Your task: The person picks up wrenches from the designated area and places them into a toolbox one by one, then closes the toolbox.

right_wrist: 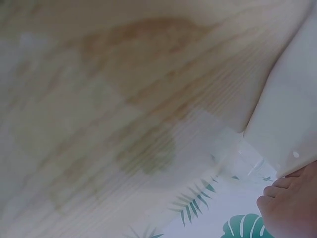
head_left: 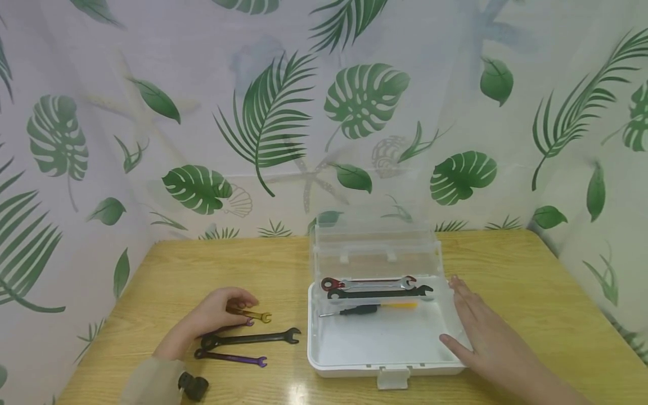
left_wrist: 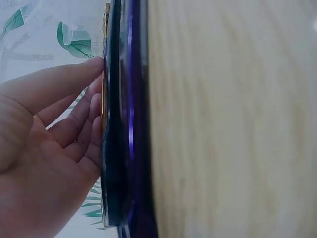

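Note:
My left hand (head_left: 223, 309) is at the left of the table, its thumb and fingers pinching a gold wrench (head_left: 262, 316). Partly hidden under that hand lies a purple wrench (head_left: 250, 322). Nearer me are a large black wrench (head_left: 255, 338) and a second purple wrench (head_left: 233, 358); the left wrist view shows wrenches edge-on, with the thumb at the gold edge (left_wrist: 103, 99). My right hand (head_left: 481, 332) rests, fingers extended, along the right wall of a white toolbox (head_left: 324, 365). Inside the box lie a red-and-silver wrench (head_left: 374, 284), a black wrench (head_left: 379, 293) and a screwdriver (head_left: 364, 309).
The clear lid (head_left: 377, 261) of the toolbox stands raised at the back, and its latch (head_left: 393, 378) hangs at the front. Behind the wooden table (head_left: 243, 264) hangs a leaf-patterned cloth (head_left: 273, 214). A small black device (head_left: 193, 386) is on the left wrist.

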Available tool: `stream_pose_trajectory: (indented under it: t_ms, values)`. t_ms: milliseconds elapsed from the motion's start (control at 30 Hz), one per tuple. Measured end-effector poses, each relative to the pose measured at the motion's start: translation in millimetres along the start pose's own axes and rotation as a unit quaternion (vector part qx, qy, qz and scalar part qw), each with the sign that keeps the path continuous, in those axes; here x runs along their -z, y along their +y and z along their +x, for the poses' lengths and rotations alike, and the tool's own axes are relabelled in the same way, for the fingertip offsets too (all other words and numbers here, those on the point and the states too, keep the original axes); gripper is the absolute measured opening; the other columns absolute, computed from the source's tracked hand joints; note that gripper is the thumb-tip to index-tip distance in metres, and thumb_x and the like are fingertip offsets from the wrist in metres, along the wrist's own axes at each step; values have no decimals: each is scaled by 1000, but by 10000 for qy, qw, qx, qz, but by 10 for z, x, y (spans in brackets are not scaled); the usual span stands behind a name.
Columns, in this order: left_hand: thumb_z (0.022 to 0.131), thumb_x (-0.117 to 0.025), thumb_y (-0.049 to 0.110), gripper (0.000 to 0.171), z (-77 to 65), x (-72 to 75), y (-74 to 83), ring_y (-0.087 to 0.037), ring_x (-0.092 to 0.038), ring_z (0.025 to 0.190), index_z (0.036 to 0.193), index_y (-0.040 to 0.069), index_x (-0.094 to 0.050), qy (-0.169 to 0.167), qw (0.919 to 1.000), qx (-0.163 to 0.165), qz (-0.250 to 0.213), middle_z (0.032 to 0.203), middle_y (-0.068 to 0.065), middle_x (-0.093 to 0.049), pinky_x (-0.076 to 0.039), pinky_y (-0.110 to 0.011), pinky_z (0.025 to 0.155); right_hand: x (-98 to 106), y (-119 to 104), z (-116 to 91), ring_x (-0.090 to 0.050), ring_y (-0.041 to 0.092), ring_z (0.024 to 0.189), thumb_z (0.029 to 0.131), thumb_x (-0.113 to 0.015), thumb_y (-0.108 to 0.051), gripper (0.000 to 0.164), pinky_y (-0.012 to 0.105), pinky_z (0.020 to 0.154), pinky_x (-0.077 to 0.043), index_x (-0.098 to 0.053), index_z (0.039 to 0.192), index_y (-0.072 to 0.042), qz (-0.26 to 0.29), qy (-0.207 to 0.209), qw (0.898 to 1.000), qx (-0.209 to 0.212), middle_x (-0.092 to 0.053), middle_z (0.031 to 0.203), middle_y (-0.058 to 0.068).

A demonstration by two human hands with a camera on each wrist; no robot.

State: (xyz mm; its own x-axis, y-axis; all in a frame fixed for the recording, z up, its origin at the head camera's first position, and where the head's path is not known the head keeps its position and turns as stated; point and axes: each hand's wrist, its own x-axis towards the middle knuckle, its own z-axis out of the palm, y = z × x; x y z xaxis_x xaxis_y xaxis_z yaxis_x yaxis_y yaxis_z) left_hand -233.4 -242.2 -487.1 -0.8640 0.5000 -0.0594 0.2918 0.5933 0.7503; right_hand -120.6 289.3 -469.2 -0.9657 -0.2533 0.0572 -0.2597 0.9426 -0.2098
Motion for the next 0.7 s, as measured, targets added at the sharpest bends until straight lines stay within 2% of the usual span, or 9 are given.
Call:
stream_pose_trajectory:
  t_ms: [200, 500, 700]
  values:
    - [91, -74, -5, 26, -2, -5, -38, -18, -69, 101, 117, 1, -76, 51, 9999, -88, 67, 111, -13, -76, -58, -22, 88, 0, -6, -1, -26, 47, 159, 104, -60, -57, 99, 68, 123, -33, -15, 167, 5, -10, -5, 10000, 37, -12, 178, 22]
    - [90, -78, -3, 18, 12, -20, -47, -12, -67, 92, 108, 2, -76, 234, 9992, -170, 285, 103, -10, -76, -58, -23, 82, 5, -26, 8, -30, 48, 157, 102, -63, -56, 100, 68, 121, -37, -17, 167, 6, -63, -68, 10000, -23, -16, 177, 23]
    - [90, -79, -1, 14, 29, -15, -42, -8, -66, 88, 103, 5, -78, 240, 9988, -232, 371, 99, -7, -77, -58, -22, 78, 6, -15, 13, -30, 49, 157, 103, -61, -57, 100, 68, 122, -35, -16, 167, 5, -30, -88, 9999, -51, -15, 177, 23]
